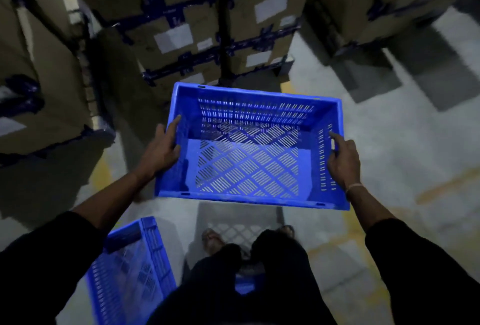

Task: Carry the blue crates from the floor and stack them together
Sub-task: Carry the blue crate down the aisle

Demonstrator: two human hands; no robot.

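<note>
**One crate in the air, stack not started as far as I can see**

So the perforated blue crate (249,148) is held up off the concrete floor (389,143), empty, with the left hand (161,150) and right hand (342,161) each curled round a short side wall. Second blue crate (130,270) sits by the left leg, nothing in it yet. Cardboard boxes (181,26) ahead.

An open-topped blue plastic crate with slotted walls and a diamond-lattice base (249,148) hangs level above the floor, mouth up, its two short end walls caught between the fingers (173,127) on either side. A second blue slotted plastic crate (130,270) sits low and behind the left-side fingers, well apart, tilted.
</note>
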